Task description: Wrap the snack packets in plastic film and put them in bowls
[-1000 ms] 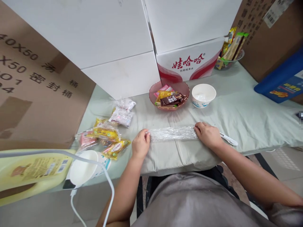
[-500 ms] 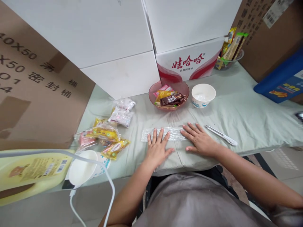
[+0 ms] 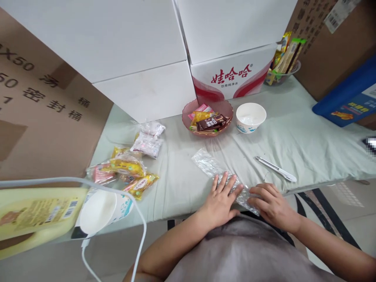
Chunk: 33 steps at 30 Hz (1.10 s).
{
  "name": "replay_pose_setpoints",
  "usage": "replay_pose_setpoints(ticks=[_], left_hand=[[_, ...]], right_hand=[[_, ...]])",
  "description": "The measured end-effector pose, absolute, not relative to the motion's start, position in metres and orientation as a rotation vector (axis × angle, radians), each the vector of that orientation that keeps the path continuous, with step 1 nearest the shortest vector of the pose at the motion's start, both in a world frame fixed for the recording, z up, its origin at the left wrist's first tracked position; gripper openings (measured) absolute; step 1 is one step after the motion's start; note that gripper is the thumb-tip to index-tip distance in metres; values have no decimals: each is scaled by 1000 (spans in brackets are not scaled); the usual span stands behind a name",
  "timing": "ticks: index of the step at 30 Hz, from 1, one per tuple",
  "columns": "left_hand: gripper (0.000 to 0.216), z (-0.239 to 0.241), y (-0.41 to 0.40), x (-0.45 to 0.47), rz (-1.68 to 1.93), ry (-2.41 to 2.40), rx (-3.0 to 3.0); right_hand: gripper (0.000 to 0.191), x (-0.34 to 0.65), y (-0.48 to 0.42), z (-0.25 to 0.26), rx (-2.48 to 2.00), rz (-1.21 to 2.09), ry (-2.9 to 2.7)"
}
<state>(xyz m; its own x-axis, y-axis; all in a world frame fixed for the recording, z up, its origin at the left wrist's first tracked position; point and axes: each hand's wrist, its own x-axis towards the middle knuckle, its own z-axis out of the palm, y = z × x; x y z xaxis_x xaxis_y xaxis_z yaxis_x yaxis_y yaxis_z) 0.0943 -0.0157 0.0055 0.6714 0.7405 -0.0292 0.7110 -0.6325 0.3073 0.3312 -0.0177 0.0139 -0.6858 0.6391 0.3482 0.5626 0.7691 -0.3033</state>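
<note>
A long strip of crumpled clear plastic film lies slantwise on the pale green cloth, running from mid-table to the near edge. My left hand lies flat on its near part, fingers stretched out and open. My right hand sits just right of it at the table edge, its fingers curled onto the strip's near end. A white pen-like tool lies on the cloth beyond my right hand.
A pink glass bowl of wrapped snacks and a white paper cup stand behind. Snack packets lie at left beside another paper cup, a yellow jug and a white cable. White cartons wall the back.
The film strip has swung from lying crosswise to lying slantwise toward the near edge. Both hands moved nearer and to the right; my right hand's fingers went from flat to curled on its end.
</note>
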Motion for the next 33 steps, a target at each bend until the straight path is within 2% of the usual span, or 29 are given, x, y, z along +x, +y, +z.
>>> replay_pose_setpoints(ticks=[4,7,10,15,22,24,29,33], left_hand=[[79,10,-11,91,373,920,2626],[71,8,-10,85,626,990,2500],[74,-1,-11,79,756,1068,2224],[94,-13,-11,72,946,1085,1672],[87,-15,-8,76,1086,1045,1460],[77,-15,-8,75,1072,1096,1492],[34,-12,-7,75,1013,1198,1648],[29,-4,-7,78,989,1252,1820]], right_hand=[[22,328,-14,46,-785,449,-2418],[28,321,-1,66,-682,675,-2370],[27,311,20,75,-765,765,-2351],[27,275,73,63,-960,910,-2159],[33,213,127,31,-1004,994,-2270],[34,202,132,23,-1024,1004,-2322],[31,188,131,10,-1091,815,-2437],[28,188,125,6,-1021,619,-2527]])
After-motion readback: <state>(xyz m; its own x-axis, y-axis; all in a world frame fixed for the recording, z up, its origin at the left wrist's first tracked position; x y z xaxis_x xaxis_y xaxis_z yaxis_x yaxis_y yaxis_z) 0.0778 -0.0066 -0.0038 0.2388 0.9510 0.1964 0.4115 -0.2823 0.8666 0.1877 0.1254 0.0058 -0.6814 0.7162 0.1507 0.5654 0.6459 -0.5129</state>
